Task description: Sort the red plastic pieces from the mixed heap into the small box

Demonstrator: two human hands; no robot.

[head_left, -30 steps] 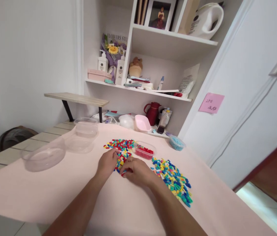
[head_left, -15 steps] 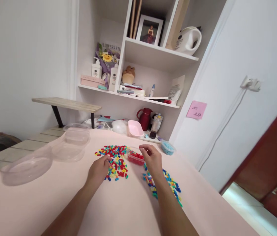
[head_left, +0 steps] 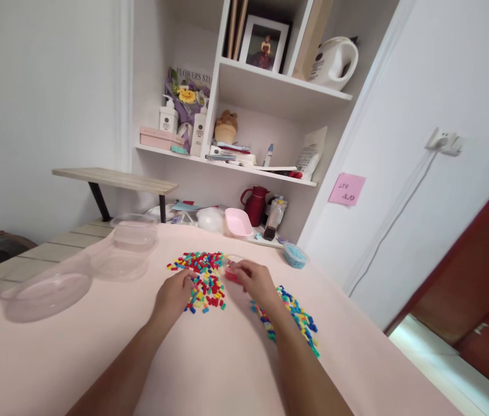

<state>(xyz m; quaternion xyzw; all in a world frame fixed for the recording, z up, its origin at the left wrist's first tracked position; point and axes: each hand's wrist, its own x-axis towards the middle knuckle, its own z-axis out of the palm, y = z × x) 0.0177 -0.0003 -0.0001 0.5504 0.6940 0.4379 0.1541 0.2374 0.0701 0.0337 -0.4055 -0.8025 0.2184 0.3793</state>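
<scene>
My left hand (head_left: 175,293) is at the left side of a loose pile of small coloured plastic pieces (head_left: 203,263), its fingers curled in at the pile's edge. Whatever they pinch is too small to make out. My right hand (head_left: 256,281) reaches over a small clear tub of red pieces (head_left: 231,275), covering its right part. Its fingers are drawn together, and their tips and anything between them cannot be made out. Under and beside my right forearm lies a second pile, mostly blue, yellow and green pieces (head_left: 299,315).
Clear plastic tubs (head_left: 49,294) stand along the table's left side. A tub of light blue pieces (head_left: 295,256) sits at the right edge. Towards the back are a pink bowl (head_left: 239,223), a red jug (head_left: 255,205) and a bottle (head_left: 274,219), below the shelves.
My right hand has moved left and down, from the tub's right side to over it, hiding more of the red pieces. My left hand has hardly moved. The view has shifted slightly.
</scene>
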